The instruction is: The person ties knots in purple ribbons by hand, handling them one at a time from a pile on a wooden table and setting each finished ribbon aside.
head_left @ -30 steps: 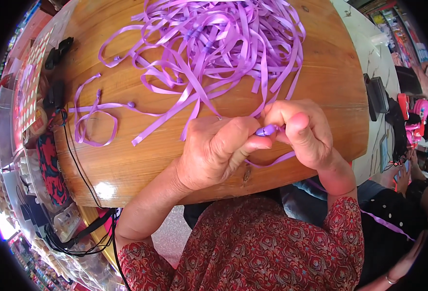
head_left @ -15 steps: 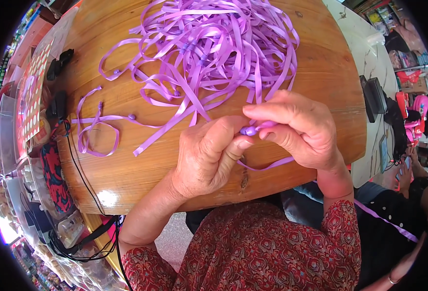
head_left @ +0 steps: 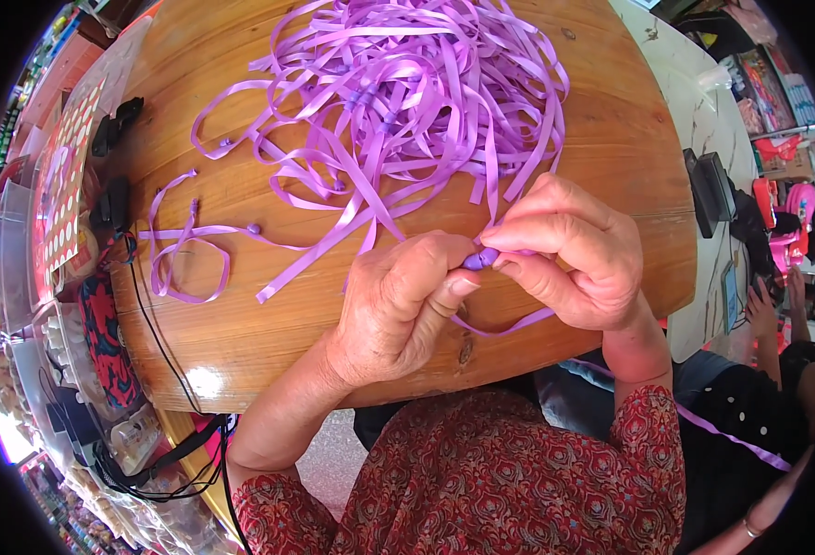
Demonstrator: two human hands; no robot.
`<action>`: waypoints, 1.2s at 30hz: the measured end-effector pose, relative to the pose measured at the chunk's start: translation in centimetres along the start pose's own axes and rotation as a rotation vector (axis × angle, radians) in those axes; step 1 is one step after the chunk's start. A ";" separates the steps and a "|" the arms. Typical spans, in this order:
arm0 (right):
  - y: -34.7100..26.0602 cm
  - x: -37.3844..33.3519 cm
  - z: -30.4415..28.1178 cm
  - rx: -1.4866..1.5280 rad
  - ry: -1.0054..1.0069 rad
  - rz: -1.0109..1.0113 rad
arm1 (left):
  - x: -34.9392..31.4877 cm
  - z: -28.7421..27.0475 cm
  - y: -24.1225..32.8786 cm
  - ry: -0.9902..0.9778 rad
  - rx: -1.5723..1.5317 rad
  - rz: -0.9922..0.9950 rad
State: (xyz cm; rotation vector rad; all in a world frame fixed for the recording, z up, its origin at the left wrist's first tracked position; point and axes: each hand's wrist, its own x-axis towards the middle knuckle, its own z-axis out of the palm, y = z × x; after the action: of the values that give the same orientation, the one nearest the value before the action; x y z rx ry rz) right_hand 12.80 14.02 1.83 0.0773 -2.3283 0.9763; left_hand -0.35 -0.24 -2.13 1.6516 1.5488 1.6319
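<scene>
Purple piece [head_left: 481, 259]: centre of my clock; held just above the table [head_left: 269, 347] between both hands. Bead or knot, I can't tell.
Left hand [head_left: 393, 310]: at eight o'clock, thumb and curled forefinger pinched narrowly on the piece's left end.
Right hand [head_left: 578, 264]: at three o'clock, thumb and forefinger nearly meeting, holding a bit of ribbon [head_left: 523, 252] beside the piece; how firmly, I can't tell.
Trailing ribbon [head_left: 523, 322]: hangs slack at five o'clock, below the right hand.
Ribbon pile [head_left: 426, 92]: tangled on the table at eleven o'clock.
Slip risk: I'd expect so small a piece to pop free if a thumb rolls or the two pulls don't match.
Snag risk: a strand reaches from the pile toward the fingers; a sharp tug might drag neighbours along or tighten the tangle.
</scene>
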 end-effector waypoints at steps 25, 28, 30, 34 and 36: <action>1.0 -0.6 0.0 -0.350 -0.107 -0.279 | 0.6 -1.4 0.1 -0.166 0.200 0.074; 0.5 -0.3 0.1 -0.320 -0.125 -0.224 | 0.4 -1.4 -0.1 -0.125 0.226 0.056; 0.8 -0.4 -0.1 -0.294 -0.134 -0.207 | 0.6 -1.2 0.0 -0.137 0.238 0.043; 0.4 -0.3 -0.4 -0.155 -0.172 -0.121 | 0.6 -1.2 -0.1 -0.165 0.265 0.096; 0.4 -0.3 -0.2 -0.122 -0.172 -0.092 | 0.5 -1.3 -0.2 -0.172 0.280 0.106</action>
State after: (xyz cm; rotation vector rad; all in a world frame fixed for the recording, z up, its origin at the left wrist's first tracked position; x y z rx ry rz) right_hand 13.03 14.41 1.58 0.2245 -2.5115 0.8079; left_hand -1.62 -0.33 -1.69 1.9911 1.6868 1.3263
